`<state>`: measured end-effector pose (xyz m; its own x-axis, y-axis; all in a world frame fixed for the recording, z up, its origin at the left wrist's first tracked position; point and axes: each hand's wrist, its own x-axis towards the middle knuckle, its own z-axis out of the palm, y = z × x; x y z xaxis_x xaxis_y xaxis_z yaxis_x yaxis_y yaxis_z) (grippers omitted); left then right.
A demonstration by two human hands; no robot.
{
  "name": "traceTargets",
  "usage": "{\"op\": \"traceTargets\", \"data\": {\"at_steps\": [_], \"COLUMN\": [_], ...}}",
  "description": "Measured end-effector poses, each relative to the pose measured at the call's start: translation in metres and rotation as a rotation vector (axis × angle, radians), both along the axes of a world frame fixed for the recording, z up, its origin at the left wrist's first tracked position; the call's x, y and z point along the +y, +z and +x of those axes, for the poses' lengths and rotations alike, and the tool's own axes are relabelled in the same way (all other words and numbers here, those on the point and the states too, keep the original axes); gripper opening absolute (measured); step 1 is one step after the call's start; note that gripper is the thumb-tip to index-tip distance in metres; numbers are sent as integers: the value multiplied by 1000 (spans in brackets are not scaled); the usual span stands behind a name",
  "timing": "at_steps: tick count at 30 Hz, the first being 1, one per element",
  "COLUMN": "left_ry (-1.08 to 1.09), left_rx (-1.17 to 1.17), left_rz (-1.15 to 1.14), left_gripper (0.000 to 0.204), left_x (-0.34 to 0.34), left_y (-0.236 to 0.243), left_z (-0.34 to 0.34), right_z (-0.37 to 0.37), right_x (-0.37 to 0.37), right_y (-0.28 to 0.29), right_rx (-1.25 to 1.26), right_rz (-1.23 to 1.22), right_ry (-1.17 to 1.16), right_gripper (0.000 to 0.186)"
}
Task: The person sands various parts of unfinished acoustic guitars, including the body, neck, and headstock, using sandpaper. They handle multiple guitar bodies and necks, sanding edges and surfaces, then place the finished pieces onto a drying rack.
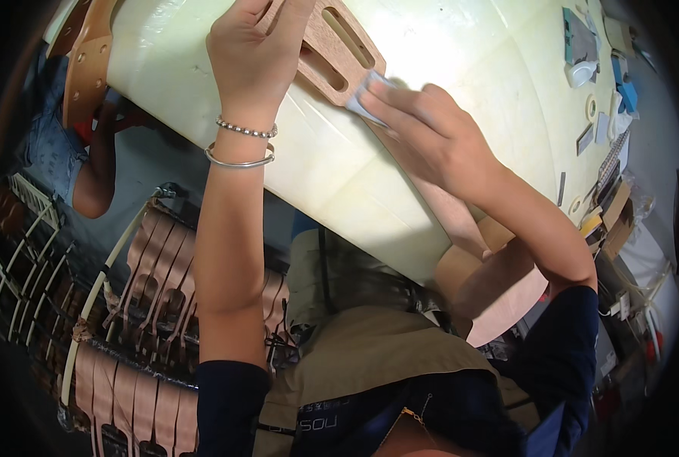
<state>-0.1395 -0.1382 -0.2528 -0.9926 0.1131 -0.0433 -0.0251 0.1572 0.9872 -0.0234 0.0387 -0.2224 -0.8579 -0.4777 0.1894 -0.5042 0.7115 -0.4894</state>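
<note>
Item: one slotted guitar neck (433, 196), bare reddish-brown wood, lying slantwise across the pale worktop (476, 99); its slotted headstock (336, 52) is pointing toward the upper left, its shaft running down to the lower right.

Left hand (259, 57): its fingers are gripping the upper part of the headstock, partly cut off by the frame. The wrist is carrying a beaded bracelet (246, 130) and a plain bangle (240, 160).

Right hand (434, 129): its fingers are pinching a folded grey-white pad (360, 107) and pressing it against the headstock's lower edge, where the shaft begins.

Rounded pale-wood piece (507, 293): sitting at the shaft's lower end, projecting past the worktop's near edge; whether it is joined to the neck cannot be told.

Edges and room: the near edge is running diagonally from upper left to lower right, passing beneath the left forearm. A broad bare stretch is opening between the headstock and the teal tool (570, 36) and tape roll (591, 104) at the far right; a narrower strip is lying between shaft and near edge.

Surroundings: a rack (99, 286) is holding rows of wooden necks (153, 247) at lower left; a co-worker's arm (95, 179) is showing above it.
</note>
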Motion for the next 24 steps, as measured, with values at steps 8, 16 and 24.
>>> {"op": "traceTargets", "data": {"at_steps": [8,16,24], "left_ry": [38,45,58], "left_rx": [-50,-36,-67], "left_rz": [-44,61,55], "left_gripper": [24,24,24], "left_x": [3,2,4], "left_y": [8,3,7], "left_z": [1,3,4], "right_z": [-18,-9,-2], "right_x": [15,6,-14], "right_y": [-3,-1,4], "right_rx": [-39,72,49], "right_rz": [-198,92,18], "right_ry": [178,144,-115], "right_gripper": [58,66,55]}}
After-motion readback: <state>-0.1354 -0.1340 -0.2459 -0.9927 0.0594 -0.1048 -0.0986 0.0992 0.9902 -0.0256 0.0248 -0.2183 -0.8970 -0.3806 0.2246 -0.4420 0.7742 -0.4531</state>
